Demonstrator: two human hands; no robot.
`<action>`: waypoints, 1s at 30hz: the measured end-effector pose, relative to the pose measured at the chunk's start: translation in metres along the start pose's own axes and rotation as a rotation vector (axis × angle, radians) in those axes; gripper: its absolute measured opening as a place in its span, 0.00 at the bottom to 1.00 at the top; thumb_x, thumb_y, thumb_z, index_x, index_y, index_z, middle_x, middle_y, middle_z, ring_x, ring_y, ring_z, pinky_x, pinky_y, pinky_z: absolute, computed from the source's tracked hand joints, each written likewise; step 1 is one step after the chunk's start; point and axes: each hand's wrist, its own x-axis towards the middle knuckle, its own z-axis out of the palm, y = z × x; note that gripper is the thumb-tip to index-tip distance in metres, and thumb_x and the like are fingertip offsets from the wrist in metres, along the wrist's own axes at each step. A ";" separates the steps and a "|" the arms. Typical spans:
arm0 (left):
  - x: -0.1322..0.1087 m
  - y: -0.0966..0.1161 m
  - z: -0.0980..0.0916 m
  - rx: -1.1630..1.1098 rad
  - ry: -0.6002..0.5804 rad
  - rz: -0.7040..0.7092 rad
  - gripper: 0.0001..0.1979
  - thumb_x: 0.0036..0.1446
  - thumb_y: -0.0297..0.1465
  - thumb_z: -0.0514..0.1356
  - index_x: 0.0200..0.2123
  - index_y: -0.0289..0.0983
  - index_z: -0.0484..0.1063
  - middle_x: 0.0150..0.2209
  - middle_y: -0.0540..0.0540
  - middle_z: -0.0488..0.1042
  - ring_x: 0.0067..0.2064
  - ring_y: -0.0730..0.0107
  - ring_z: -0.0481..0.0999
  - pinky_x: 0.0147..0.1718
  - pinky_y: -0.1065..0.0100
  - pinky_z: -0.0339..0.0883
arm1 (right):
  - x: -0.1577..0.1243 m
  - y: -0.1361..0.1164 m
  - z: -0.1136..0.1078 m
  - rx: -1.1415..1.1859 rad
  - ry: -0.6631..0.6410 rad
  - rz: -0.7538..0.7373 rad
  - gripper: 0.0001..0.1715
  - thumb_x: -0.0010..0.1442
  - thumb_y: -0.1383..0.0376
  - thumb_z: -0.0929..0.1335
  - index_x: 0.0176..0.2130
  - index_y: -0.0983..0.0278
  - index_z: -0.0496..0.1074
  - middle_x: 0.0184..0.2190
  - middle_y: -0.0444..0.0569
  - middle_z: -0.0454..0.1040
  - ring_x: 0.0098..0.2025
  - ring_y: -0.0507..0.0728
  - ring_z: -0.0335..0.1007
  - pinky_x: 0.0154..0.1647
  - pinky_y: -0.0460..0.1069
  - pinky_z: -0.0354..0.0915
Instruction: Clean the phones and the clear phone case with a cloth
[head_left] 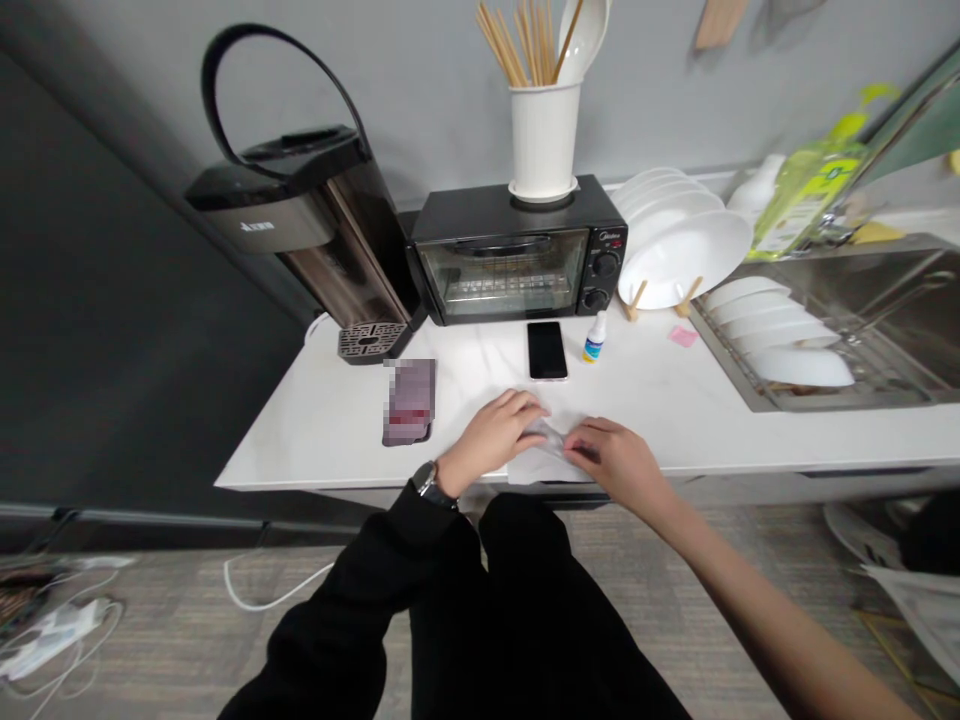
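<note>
Both hands are at the front edge of the white counter, on a thin whitish sheet. I cannot tell whether the sheet is paper, cloth or plastic; part of it is bunched between the hands. My left hand, with a watch at the wrist, closes thumb and fingers on its left side. Fingertips pressed together, my right hand pinches its right side. Just beyond the hands lies a dark-screened phone. A small white spray bottle with a blue and yellow label stands right of the phone.
A blurred-out purplish item lies at left, before a water dispenser. Behind are a toaster oven topped by a white utensil holder, racked plates and a pink scrap. Bowls sit in the sink.
</note>
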 end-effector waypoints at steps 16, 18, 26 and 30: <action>-0.004 0.001 -0.006 -0.322 0.151 -0.166 0.03 0.65 0.30 0.66 0.39 0.39 0.74 0.39 0.49 0.79 0.42 0.66 0.79 0.44 0.66 0.71 | -0.006 0.009 0.000 0.211 0.055 -0.003 0.08 0.66 0.58 0.71 0.40 0.60 0.77 0.35 0.48 0.79 0.37 0.59 0.74 0.41 0.54 0.69; -0.004 0.001 -0.006 -0.404 0.191 -0.192 0.06 0.64 0.30 0.66 0.44 0.40 0.73 0.41 0.49 0.79 0.43 0.67 0.79 0.46 0.66 0.71 | -0.003 0.009 -0.005 0.331 0.063 0.046 0.10 0.67 0.57 0.71 0.39 0.60 0.76 0.35 0.48 0.79 0.36 0.58 0.74 0.39 0.52 0.70; 0.014 -0.008 -0.004 -0.099 0.416 -0.268 0.18 0.67 0.29 0.61 0.60 0.41 0.69 0.53 0.42 0.74 0.51 0.58 0.78 0.54 0.56 0.73 | 0.047 0.030 -0.005 0.235 0.266 0.126 0.22 0.65 0.59 0.69 0.57 0.61 0.69 0.47 0.54 0.78 0.45 0.63 0.77 0.50 0.59 0.73; -0.003 0.000 -0.005 0.081 0.293 -0.105 0.17 0.72 0.32 0.56 0.61 0.42 0.69 0.60 0.40 0.73 0.61 0.55 0.74 0.61 0.54 0.70 | 0.034 0.026 -0.004 -0.005 0.370 -0.017 0.22 0.69 0.61 0.66 0.61 0.60 0.68 0.59 0.58 0.71 0.61 0.67 0.69 0.64 0.63 0.67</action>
